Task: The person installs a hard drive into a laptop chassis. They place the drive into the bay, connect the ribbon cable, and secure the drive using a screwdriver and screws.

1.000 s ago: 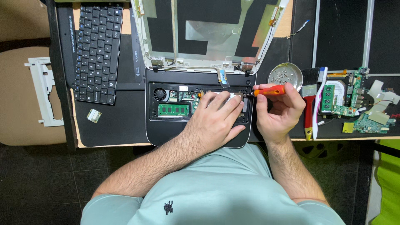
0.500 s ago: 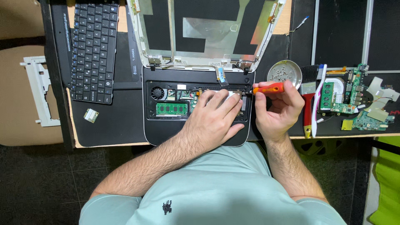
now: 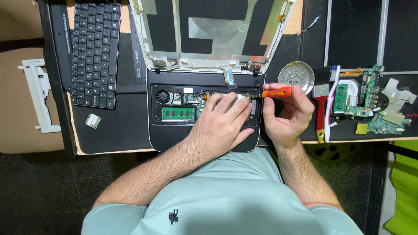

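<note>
Over the opened laptop base [image 3: 174,135], right hand [image 3: 285,117] grips an orange screwdriver [image 3: 276,92]; left hand [image 3: 222,124] lies flat.

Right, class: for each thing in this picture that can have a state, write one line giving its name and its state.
Laptop base: keyboard off, inside exposed.
Screen lid: opened flat, panel removed.
Keyboard: detached, lying left of the base.
Metal dish: holds small screws.
Orange screwdriver: held in right hand, tip at the base's right edge.
Left hand: flat on the base.
Circuit boards: loose, at right.
</note>
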